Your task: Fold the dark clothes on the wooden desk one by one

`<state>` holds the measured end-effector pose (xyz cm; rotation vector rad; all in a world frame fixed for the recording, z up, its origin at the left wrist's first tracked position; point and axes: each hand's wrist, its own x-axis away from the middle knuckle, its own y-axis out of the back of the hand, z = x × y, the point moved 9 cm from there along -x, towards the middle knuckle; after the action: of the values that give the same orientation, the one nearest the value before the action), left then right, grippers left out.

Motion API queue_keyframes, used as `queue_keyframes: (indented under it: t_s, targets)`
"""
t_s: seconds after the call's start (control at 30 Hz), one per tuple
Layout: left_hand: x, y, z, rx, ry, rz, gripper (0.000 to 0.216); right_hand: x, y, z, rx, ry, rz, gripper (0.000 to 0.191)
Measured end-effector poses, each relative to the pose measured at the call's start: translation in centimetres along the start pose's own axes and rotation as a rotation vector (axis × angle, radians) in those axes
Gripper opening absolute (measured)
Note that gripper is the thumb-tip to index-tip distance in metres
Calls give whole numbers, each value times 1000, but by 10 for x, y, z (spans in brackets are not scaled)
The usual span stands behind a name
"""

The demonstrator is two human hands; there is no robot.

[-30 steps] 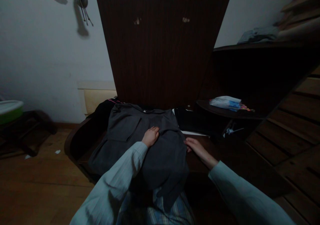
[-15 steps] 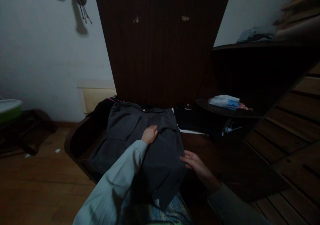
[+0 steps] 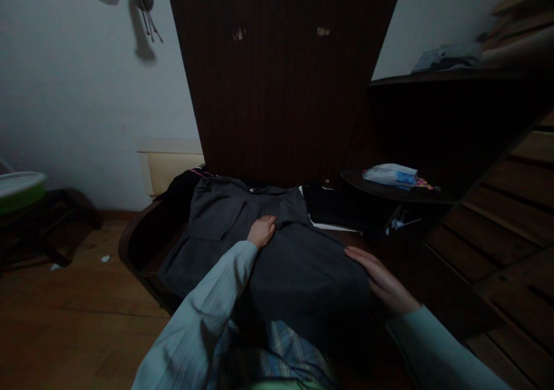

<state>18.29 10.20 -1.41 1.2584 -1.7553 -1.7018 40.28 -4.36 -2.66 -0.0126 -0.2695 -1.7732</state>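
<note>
A dark grey garment (image 3: 303, 263), which looks like a pair of shorts, lies spread over the dark wooden seat (image 3: 141, 266), its waistband towards the back. A pocket panel shows on its left part. My left hand (image 3: 262, 231) rests palm down on the middle of the cloth, fingers lying on it. At the garment's right edge is my right hand (image 3: 383, 277), its fingers stretched out along the fabric; the thumb is hidden. The front of the garment hangs in shadow above my lap.
Folded black clothing (image 3: 326, 205) with a white edge lies behind on the right. A small shelf (image 3: 350, 179) holds a plastic packet (image 3: 392, 175). Dark cloth (image 3: 179, 185) drapes at the left end. A green basin (image 3: 21, 194) stands on a stool at far left.
My right hand has moved right and slightly up, and the garment's right part has spread out that way. My left hand stays in place on the cloth.
</note>
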Motion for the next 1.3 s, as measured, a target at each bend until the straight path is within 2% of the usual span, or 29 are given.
queue_keyframes:
  t_s: [0.1,0.2,0.33,0.4,0.5,0.63,0.77,0.9,0.97,1.03,1.13,1.2,1.3]
  targets:
    - [0,0,0,-12,0,-1,31,10,7,-21,122,35,-21,45]
    - [1,0,-2,-9,0,2,30,17,16,-36,308,78,-86,41]
    - [1,0,4,17,64,18,28,17,15,-43,243,80,-24,44]
    - [1,1,9,27,117,16,28,14,17,-42,221,86,-17,45]
    - [2,3,16,27,173,10,27,12,30,-33,400,162,-112,40]
    - [3,2,11,-1,138,13,25,14,35,-7,581,300,-168,32]
    - [3,-2,2,-29,84,51,22,16,14,30,663,387,-117,31]
    - [2,1,1,-19,-4,162,29,10,-36,58,829,497,106,32]
    - [5,10,9,-17,-39,179,31,1,-51,62,924,513,162,33]
    - [11,24,27,-55,-24,154,34,-14,-54,59,1034,469,136,35]
    - [27,36,66,-143,108,102,39,-36,-49,50,1164,363,50,31]
    - [39,34,90,-156,190,108,40,-44,-48,43,1196,308,20,27]
    - [49,27,107,-140,236,82,38,-48,-53,34,1241,253,7,25]
